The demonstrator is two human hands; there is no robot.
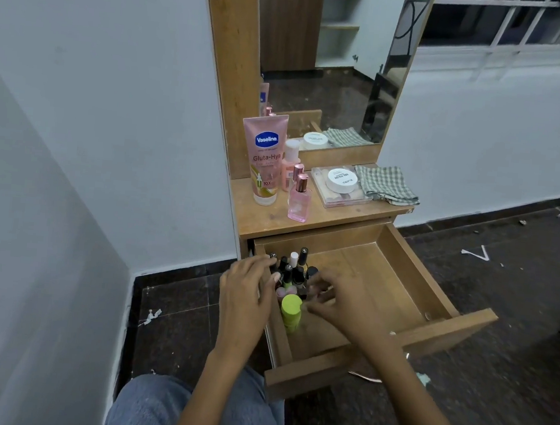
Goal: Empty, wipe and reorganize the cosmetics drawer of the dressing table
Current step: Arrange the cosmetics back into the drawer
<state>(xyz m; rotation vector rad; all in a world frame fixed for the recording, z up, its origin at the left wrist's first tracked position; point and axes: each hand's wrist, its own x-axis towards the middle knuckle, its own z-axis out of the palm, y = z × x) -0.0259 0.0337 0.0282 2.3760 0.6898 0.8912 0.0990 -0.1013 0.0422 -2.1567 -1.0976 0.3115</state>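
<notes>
The wooden drawer (411, 278) of the dressing table is pulled out. In its left part stand several small nail polish bottles (295, 269) and a lime green bottle (291, 311). My left hand (248, 291) lies over the drawer's left wall, its straight fingers touching the left side of the bottle cluster. My right hand (335, 302) reaches into the drawer from the right, fingers loosely curled against the bottles beside the green one. Whether it grips any bottle is hidden by the fingers.
On the tabletop (332, 217) stand a pink Vaseline tube (266, 160), pink bottles (298, 197), a clear palette case with a white jar (340, 180) on it, and a folded checked cloth (387, 184). A mirror (332, 64) rises behind. Paper scraps lie on the dark floor (501, 299).
</notes>
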